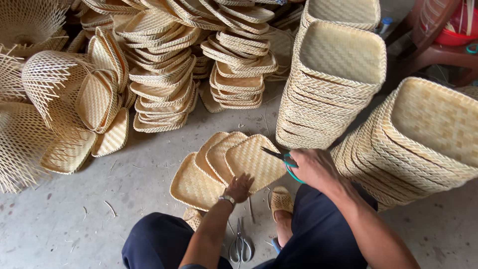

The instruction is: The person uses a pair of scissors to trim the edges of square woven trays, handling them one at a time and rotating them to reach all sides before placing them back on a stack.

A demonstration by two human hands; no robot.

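- Left hand (239,187) comes down flat, fingers spread wide, pressing on the near edge of the small fanned stack of shallow square woven bamboo trays (226,167); it grips nothing, just rests on top.
- Right hand (314,168) is closed around the green-handled scissors (282,157), dark blades pointing left, tips just over the right edge of the topmost tray.
- That fan lies on the grey concrete floor (64,219) right in front of the knees; four trays counted, each overlapping the next, the top one to the right.
- Room to move: open floor to the left of the fan, scattered with thin bamboo slivers; to the right it is tight, with a leaning stack of deep rectangular woven baskets (423,139) just beside the right forearm.
- A second, upright stack of deep baskets (331,82) stands behind the fan, a third behind that at the top edge.
- A second pair of scissors, silver metal (241,245), lies on the floor between the legs, blades pointing up towards the fan.
- One woven sandal (282,201) shows on a foot, just below the fan.
- Behind, piles of finished shallow trays (164,74); too many to count.
- Far left, unfinished open-weave bamboo pieces (35,99) with loose strips sticking out.
- Top right, a reddish-brown plastic chair (433,50) holding a red bowl (455,32).
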